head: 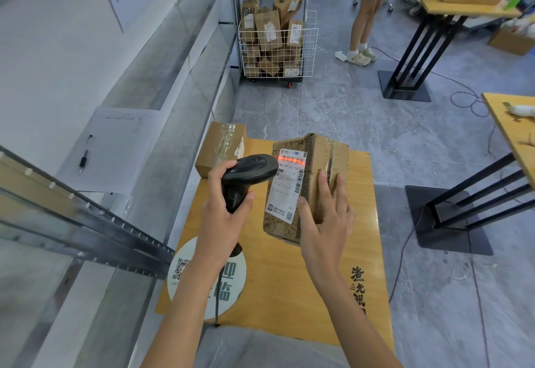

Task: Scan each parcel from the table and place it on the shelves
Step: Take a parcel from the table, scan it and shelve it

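A brown cardboard parcel (315,159) with a white shipping label stands tilted on the wooden table (289,286). My right hand (325,217) rests on the parcel's near side, fingers straight, thumb by the label. My left hand (224,208) grips the handle of a black barcode scanner (250,169). The scanner's head points at the label, and a red scan line lies across the top barcode. A second taped parcel (221,146) lies at the table's far left corner, behind the scanner.
A metal shelf rail (86,223) and a white ledge with a lined sheet and pen (115,147) run along the left. A wire cart (278,46) full of parcels stands ahead. A person (367,14) stands beyond it. Other wooden tables (506,124) are at the right.
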### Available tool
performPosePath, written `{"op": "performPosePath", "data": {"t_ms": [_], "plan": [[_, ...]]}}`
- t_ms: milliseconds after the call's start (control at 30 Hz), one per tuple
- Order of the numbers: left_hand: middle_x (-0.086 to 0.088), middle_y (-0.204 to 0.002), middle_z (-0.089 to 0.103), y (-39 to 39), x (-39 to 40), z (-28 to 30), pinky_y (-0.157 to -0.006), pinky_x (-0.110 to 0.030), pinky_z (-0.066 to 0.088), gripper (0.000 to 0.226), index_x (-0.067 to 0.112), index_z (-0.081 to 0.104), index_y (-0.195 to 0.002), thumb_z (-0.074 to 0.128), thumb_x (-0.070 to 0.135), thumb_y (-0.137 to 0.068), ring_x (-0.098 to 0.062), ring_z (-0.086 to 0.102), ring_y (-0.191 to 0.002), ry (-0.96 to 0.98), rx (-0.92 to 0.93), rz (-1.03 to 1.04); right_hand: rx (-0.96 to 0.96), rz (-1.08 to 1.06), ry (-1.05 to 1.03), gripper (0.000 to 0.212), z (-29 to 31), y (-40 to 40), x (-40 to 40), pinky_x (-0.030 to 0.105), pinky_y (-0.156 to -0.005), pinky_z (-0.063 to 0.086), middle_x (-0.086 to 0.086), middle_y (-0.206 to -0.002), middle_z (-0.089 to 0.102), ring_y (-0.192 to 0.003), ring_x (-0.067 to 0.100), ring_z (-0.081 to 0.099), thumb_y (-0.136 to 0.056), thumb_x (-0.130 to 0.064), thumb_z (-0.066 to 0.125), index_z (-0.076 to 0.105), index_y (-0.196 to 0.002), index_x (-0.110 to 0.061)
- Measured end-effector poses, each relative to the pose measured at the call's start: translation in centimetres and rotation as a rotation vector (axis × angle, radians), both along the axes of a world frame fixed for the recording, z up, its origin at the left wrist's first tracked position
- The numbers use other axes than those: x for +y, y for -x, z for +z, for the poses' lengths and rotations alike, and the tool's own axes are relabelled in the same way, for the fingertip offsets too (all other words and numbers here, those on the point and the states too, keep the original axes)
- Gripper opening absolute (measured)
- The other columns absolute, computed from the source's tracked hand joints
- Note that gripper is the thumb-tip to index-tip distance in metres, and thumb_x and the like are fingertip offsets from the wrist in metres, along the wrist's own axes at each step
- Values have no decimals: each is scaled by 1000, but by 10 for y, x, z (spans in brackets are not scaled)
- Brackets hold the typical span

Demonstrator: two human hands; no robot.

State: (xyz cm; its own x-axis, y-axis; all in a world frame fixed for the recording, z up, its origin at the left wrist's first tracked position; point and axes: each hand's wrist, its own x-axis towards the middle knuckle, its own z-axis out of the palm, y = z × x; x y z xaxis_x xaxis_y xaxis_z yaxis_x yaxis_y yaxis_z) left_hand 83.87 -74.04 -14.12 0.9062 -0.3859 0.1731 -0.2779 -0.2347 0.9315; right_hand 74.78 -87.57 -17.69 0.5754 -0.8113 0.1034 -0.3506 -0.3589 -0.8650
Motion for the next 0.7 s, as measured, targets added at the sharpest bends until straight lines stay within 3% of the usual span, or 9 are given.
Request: {"op": "performPosePath", "data": {"t_ms": [533, 600, 700], "plan": [[-5, -128, 60, -3, -3, -5, -75, -18, 56, 77, 74, 32, -118, 70, 11, -94, -24, 66, -93, 2, -15, -17, 9, -4, -6, 61, -1, -1, -3, 49, -119, 22, -24, -163, 16, -143, 22, 24, -87, -50, 53, 29, -142, -60], [3, -127, 60, -3, -2, -6, -75, -17, 55, 75, 72, 32, -121, 70, 12, -94, -17, 66, -93, -2, -29, -27, 9, 3, -24, 60, 1, -1, -3, 48, -118, 22, -25, -163, 16, -143, 23, 24, -87, -51, 53, 28, -141, -62], [28, -127, 51, -7, 2, -3, -79, -11, 52, 73, 71, 32, -123, 70, 15, -94, 5, 61, -106, -41, -65, -65, 9, 58, -18, 60, 5, 0, -12, 47, -118, 23, -26, -161, 18, -142, 20, 27, -88, -50, 55, 31, -143, -60]]}}
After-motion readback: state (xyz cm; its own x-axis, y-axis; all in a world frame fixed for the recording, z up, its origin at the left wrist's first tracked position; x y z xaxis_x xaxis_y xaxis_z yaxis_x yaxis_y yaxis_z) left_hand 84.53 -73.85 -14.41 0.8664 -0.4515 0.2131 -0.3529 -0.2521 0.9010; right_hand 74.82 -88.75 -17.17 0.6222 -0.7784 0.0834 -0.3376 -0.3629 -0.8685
